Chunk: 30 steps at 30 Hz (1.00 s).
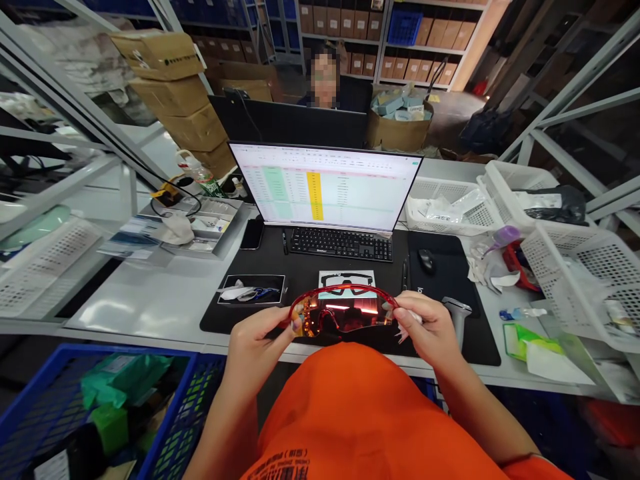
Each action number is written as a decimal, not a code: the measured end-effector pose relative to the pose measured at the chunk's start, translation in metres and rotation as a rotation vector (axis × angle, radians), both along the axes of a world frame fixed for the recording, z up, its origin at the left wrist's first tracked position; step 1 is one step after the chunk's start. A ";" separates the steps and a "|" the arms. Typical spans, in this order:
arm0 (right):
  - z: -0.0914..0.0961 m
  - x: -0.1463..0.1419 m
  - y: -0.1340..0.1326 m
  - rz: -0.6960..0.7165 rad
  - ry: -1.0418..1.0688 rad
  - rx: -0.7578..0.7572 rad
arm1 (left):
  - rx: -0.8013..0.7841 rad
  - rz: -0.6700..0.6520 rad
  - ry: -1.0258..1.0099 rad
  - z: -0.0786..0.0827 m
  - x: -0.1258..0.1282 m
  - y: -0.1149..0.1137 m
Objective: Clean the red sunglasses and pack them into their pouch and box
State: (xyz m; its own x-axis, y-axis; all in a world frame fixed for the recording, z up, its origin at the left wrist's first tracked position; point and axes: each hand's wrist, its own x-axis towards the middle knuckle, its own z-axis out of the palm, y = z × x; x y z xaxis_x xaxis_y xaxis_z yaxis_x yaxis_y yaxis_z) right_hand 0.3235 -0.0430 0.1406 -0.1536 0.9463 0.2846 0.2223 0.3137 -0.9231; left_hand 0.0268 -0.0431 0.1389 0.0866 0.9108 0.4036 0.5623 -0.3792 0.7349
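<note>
Sunglasses [345, 313]: above your table's [115, 297] near edge; likely light, stiff, lens [363, 319] scratch-prone.
Left hand [263, 337]: you pinch one end.
Right hand [430, 327]: you pinch the other.
Best hold: frame [345, 289] ends, off the lens.

Orange shirt [350, 407] reads "HONG ZHONG" upside-down, mousepad [450, 267] "lo", monitor [325, 187] txt unreadable

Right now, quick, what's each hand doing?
Left hand: closed, holding one end of the sunglasses.
Right hand: closed, holding the other end and something white.
</note>
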 end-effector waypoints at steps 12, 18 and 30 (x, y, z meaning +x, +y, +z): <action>0.002 0.002 -0.002 0.002 -0.059 0.137 | 0.043 0.005 0.013 -0.007 -0.002 0.001; -0.005 0.004 0.006 -0.010 -0.129 0.156 | 0.160 0.064 0.011 0.000 0.003 -0.001; -0.032 0.006 0.015 -0.011 -0.134 -0.008 | 0.340 -0.037 0.080 0.035 0.018 -0.019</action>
State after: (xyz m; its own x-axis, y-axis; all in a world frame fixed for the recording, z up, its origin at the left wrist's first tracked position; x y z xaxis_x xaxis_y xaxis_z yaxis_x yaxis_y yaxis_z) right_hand 0.3290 -0.0277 0.1091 -0.1791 0.9503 0.2547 0.3469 0.3032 -0.8875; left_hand 0.0448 -0.0621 0.1736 0.1612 0.7210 0.6740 0.5943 -0.6161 0.5169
